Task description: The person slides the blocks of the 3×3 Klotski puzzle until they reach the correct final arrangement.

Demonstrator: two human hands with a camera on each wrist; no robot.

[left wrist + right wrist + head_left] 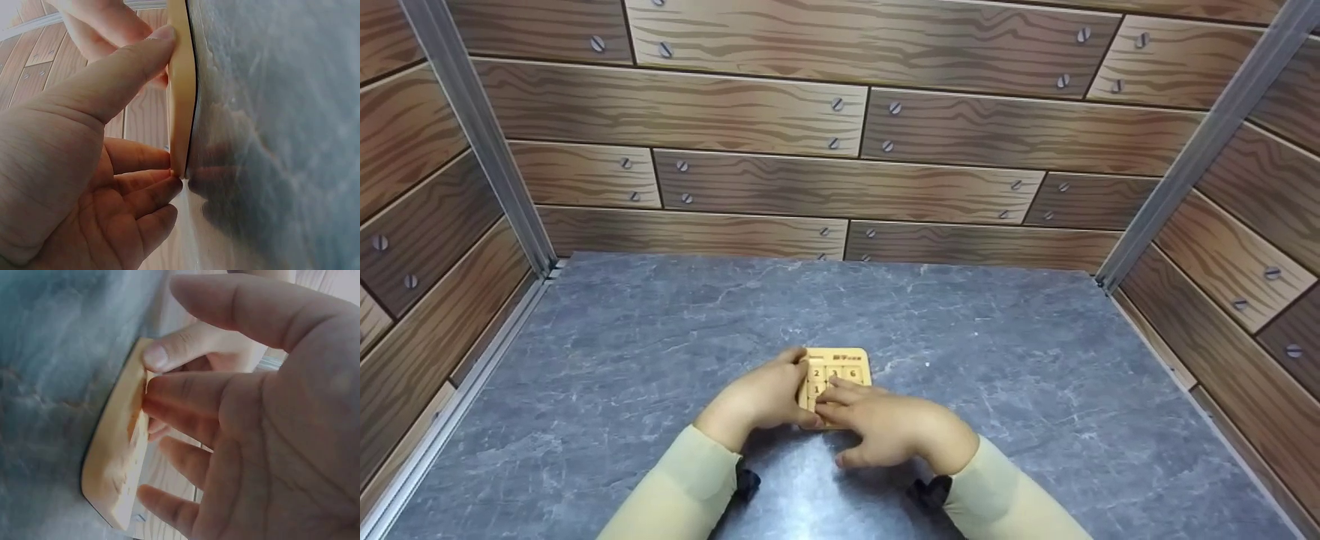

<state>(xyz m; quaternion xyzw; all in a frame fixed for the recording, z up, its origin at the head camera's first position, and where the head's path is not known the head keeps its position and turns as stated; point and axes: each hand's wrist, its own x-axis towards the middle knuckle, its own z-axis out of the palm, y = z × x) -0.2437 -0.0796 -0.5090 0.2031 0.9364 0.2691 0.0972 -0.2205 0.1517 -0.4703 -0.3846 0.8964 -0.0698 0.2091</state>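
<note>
A yellow sliding number puzzle point(856, 360) lies flat on the grey table, with 2, 3, 6 and 1 readable on its tiles. My left hand point(761, 396) holds it along the left side, thumb at the near edge and fingers toward the far corner. In the left wrist view, that thumb and the fingers meet the puzzle's yellow side wall point(181, 95). My right hand point(889, 424) reaches over the lower right part, hiding several tiles. Its fingers are nearly straight in the right wrist view, fingertips point(157, 391) on the tile face and thumb held away.
A grey marbled tabletop point(660, 330) surrounds the puzzle. Wood-plank patterned walls point(765, 180) enclose the back and both sides, with metal corner posts point(484, 142). Small white specks dot the table right of the puzzle.
</note>
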